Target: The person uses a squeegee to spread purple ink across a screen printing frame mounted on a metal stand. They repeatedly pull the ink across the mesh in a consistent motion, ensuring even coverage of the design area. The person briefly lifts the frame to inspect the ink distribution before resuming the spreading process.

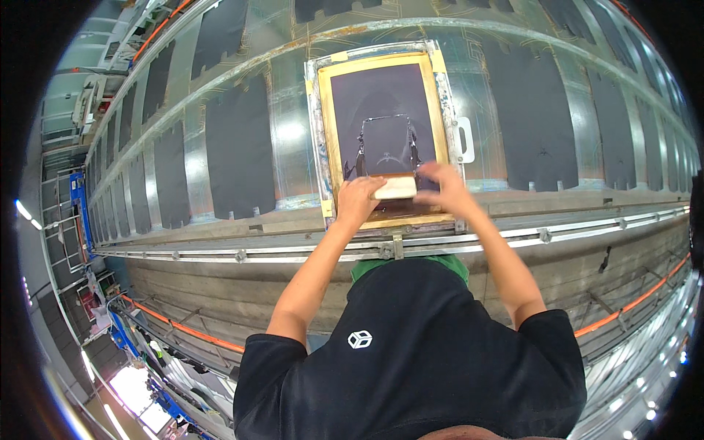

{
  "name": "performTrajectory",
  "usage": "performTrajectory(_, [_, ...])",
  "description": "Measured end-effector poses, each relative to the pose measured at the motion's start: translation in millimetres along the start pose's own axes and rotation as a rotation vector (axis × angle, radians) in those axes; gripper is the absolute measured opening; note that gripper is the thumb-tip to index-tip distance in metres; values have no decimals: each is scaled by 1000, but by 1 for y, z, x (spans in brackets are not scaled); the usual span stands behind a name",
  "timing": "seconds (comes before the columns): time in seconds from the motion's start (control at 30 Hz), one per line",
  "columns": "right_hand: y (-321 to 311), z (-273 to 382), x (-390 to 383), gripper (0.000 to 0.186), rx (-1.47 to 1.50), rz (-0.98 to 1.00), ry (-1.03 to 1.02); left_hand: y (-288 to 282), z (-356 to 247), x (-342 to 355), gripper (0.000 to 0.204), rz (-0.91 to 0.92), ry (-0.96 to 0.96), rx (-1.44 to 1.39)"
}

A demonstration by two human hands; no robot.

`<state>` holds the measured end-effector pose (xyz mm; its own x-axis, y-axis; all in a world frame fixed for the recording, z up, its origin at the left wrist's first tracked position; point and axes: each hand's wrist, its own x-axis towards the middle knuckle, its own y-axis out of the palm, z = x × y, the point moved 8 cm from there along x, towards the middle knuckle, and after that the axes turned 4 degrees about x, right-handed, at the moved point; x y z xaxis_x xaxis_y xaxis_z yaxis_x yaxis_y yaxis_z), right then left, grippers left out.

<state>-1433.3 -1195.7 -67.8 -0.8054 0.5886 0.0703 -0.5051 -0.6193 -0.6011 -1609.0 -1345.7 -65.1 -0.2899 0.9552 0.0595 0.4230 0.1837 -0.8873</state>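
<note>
While the left hand [358,198] is gripping the left end of a pale squeegee [397,188], its fingers closed over the block and its forearm slanting in from below, the right hand [445,191] is showing blurred at the other end. Its thumb and fingers are standing apart around that end, and whether they are touching it I cannot tell. The squeegee is lying crosswise on the dark mesh [378,92] in the lower part of a screen frame [325,110] edged in yellow, and glossy black streaks [386,117] are marking the mesh just beyond it. The left hand is hiding part of the squeegee.

A white loop [467,141] is sticking out beside the frame's right edge. The frame is resting on a long, shiny table [293,125], where dark panels [238,143] are lying in rows on both sides, some near the frame, others well apart. Between the frame and the person's black shirt [433,359], a metal rail [506,241] is running along the table's near edge, with a bracket [398,246] sitting on it below the frame. Green cloth [456,268] is peeking out past the shirt, and an orange bar [183,328] is stretching off to the left.
</note>
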Motion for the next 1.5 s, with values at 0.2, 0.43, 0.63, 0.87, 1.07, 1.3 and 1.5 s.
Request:
performTrajectory(0.2, [-73,-133,63,36,3,-553,245,9,-15,9,50,-48,9,-28])
performTrajectory(0.43, [-78,-106,94,20,115,-510,388,17,-40,-64,64,-16,115,27])
performTrajectory(0.63, [-17,-11,117,21,168,-556,367,-34,28,-105,62,-41,6,-7])
performTrajectory(0.87, [184,98,158,22,265,-560,296,-126,215,-186,63,9,-94,30])
performTrajectory(1.07, [268,146,177,25,204,-479,397,-163,298,-224,64,-20,-42,55])
performTrajectory(1.3, [286,135,177,25,77,-470,460,-175,315,-264,70,47,-4,111])
performTrajectory(1.5, [275,144,184,39,-304,-352,233,-166,346,-197,60,-44,65,223])
